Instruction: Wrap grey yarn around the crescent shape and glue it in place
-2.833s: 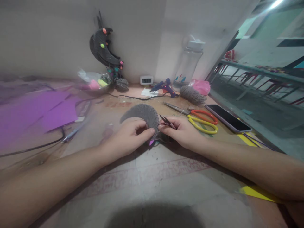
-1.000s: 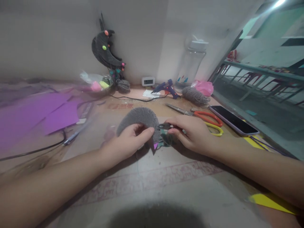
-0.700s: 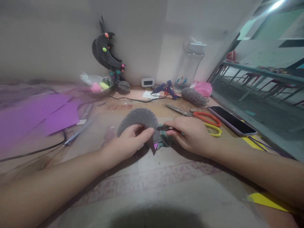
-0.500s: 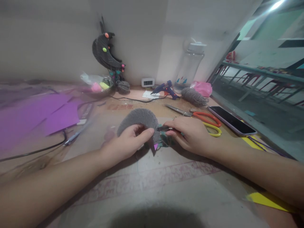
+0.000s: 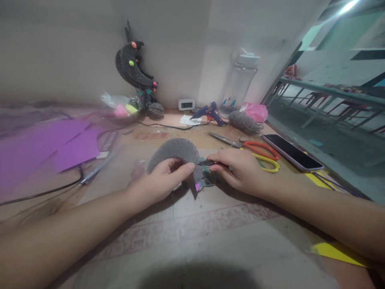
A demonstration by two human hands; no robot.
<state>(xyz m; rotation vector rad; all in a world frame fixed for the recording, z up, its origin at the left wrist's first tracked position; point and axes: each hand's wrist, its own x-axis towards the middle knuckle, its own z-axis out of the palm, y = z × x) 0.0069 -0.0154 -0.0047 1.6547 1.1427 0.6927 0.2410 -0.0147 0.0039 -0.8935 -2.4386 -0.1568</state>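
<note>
A grey yarn-wrapped crescent (image 5: pixel 176 149) lies on the table in front of me. My left hand (image 5: pixel 162 180) pinches its right end, thumb stretched along the edge, fingers curled under. My right hand (image 5: pixel 237 170) is closed on a small dark pair of snips (image 5: pixel 207 163), whose tip points left and meets the crescent's right end beside my left thumb. A purple tip (image 5: pixel 197 186) and some teal scraps show under the crescent's end.
Orange and yellow scissors (image 5: pixel 258 152), a phone (image 5: pixel 291 151), a grey yarn ball (image 5: pixel 243 121), a blue glue gun (image 5: pixel 209 112) and a water bottle (image 5: pixel 239 82) lie right and behind. Purple sheets (image 5: pixel 45 146), a cable (image 5: pixel 54 188), a finished dark crescent (image 5: pixel 130 66) stand left.
Since 2.8 s ago my right hand lowered the snips and brought their tip against the crescent's end. In the last second both hands barely moved.
</note>
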